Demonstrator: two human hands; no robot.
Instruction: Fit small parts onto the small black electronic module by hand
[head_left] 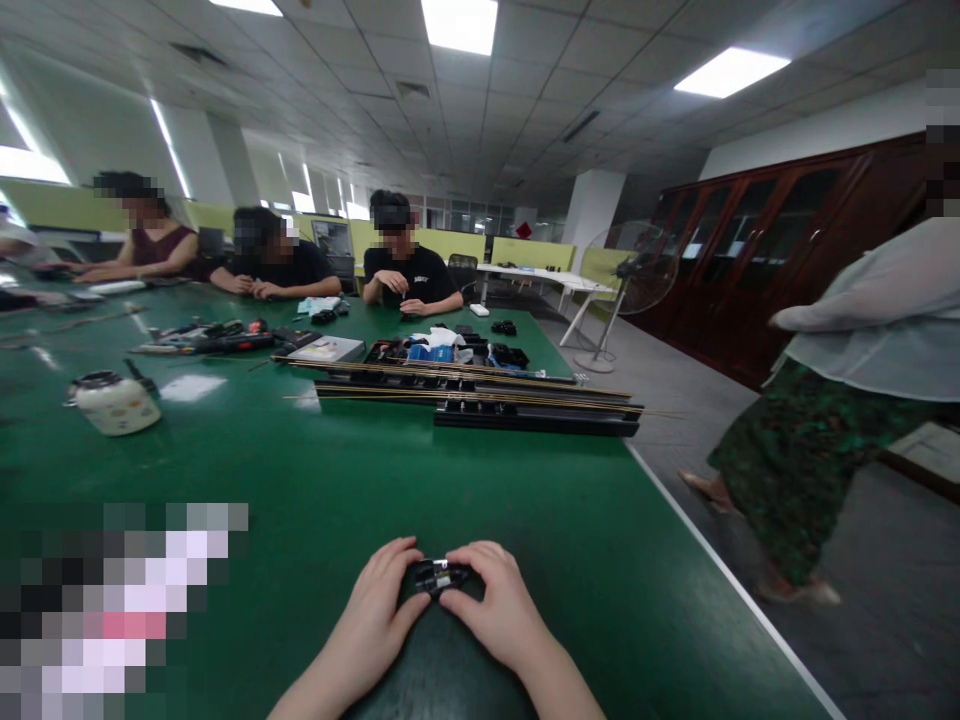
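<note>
A small black part [439,578] with a shiny, pale middle lies between my two hands, low over the green table [315,490]. Its exact kind is too small to make out. My left hand [380,605] grips its left end, thumb in front and fingers behind. On the other end, my right hand [499,600] pinches it in the same way. Both hands' fingertips cover the ends of the part.
Ahead lie long black rails [536,418] with thin brass-coloured rods, and behind them a tray of parts [450,350]. A patterned white pot [116,403] stands left. Co-workers sit across the table; a person [817,400] walks by on the right, near a standing fan [622,275].
</note>
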